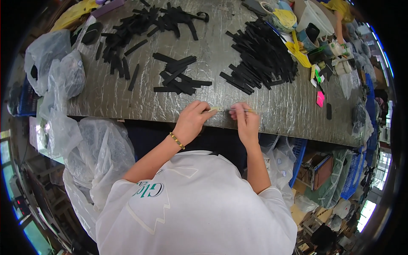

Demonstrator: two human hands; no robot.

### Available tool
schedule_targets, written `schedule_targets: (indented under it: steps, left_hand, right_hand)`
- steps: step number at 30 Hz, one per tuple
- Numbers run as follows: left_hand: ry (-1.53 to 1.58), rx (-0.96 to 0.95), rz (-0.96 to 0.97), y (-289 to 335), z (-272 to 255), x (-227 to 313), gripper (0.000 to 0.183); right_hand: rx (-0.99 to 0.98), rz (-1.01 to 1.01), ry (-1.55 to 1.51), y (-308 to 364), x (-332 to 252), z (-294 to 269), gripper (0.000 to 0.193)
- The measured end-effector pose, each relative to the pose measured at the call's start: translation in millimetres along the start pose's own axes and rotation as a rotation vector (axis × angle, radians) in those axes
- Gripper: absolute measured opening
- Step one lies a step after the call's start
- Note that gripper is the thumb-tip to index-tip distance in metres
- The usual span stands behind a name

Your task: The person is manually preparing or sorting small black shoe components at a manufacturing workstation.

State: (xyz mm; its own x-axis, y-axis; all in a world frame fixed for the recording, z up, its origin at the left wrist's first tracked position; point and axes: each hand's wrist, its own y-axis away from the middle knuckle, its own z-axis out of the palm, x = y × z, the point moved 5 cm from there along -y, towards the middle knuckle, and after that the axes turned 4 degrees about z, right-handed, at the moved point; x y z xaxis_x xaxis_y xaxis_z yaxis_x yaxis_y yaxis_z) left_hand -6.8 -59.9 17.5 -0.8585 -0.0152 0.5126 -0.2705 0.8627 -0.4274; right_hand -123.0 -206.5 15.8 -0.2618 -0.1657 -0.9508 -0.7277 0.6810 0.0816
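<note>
At the table's near edge, my left hand [193, 119] pinches a small pale yellowish piece [217, 109] between its fingertips. My right hand [247, 121] is closed around a thin stick-like tool [250, 111], perhaps a pen or brush; its tip is blurred and points toward the pale piece. Just beyond my hands lies a small loose group of black strips [180, 76]. Farther right is a large heap of black strips [263, 55], laid mostly side by side. Another scattered pile of black strips [123, 36] spreads across the far left.
The table [204, 51] has a shiny, wrinkled covering. Clear plastic bags [63, 76] hang over its left edge. At the right stand a white bucket [316, 17], cups, yellow scissors-like handles [297, 50] and a pink paper note [320, 99]. A blue crate [298, 157] sits below.
</note>
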Motion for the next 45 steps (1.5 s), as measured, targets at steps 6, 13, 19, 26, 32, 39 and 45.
schedule_targets:
  steps: [6,13,19,26,32,39,45]
  left_hand:
    - [0.003,-0.002,-0.011,0.8,0.7,-1.1,0.040]
    - [0.006,-0.004,-0.017,0.6,2.0,-1.4,0.040]
    - [0.014,-0.003,-0.020,0.5,2.2,-1.7,0.039]
    - [0.078,0.026,-0.052,1.1,0.8,-5.2,0.046]
    - [0.199,0.074,-0.136,0.0,-2.3,-7.0,0.054]
    - [0.215,0.074,-0.145,1.9,-0.4,-10.1,0.054]
    - [0.219,0.078,-0.130,1.3,-0.9,-9.7,0.049]
  right_hand:
    - [-0.065,-0.050,0.140,0.5,-2.8,13.9,0.019]
    - [-0.026,-0.038,0.130,-1.5,2.4,12.9,0.019]
    - [-0.010,-0.081,0.165,-0.2,-7.9,13.9,0.018]
    - [-0.076,-0.091,0.142,5.6,-12.3,18.4,0.016]
    - [-0.133,-0.090,0.066,1.9,-6.0,38.3,0.016]
    - [-0.146,-0.221,0.209,0.6,-23.7,42.6,0.014]
    - [-0.187,-0.396,0.324,-4.0,-25.3,20.7,0.018]
